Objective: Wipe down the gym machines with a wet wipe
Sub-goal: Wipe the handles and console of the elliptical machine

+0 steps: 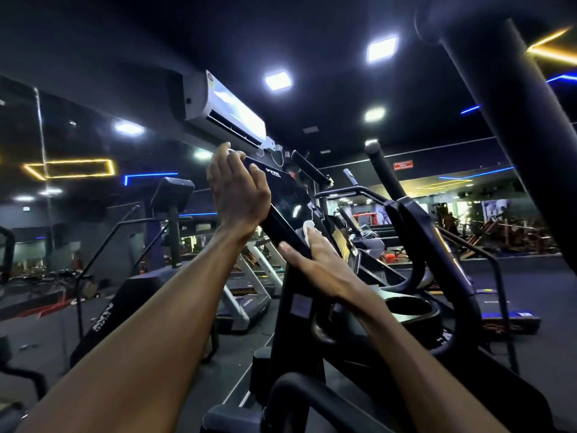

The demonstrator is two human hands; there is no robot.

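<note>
I saw a dim gym from head height, both bare arms reaching up and forward to a machine's console (287, 195), a flat, glossy black panel. My left hand (238, 190) was clamped on the console's upper left edge, fingers curled over the top rim, thumb side behind. My right hand (315, 256) lay flat and spread against the lower part of the panel, pressing a small white wipe (309, 228) under the fingertips; only a crumpled corner of it showed past the fingers.

I judged the wipe to be light, limp and damp, likely to bunch or slide out unless held down under a flat palm, so pressing suited it better than pinching. The console looked stiff but smooth and slippery, and possibly fragile at the screen, so I thought the edge grip the safest place to steady it.

The panel's long axis ran from upper left, near the air conditioner (224, 110), down to lower right toward the cup holder (409, 309). Its face tilted up and to the right, away from me, so I saw it edge-on and at a slant
</note>
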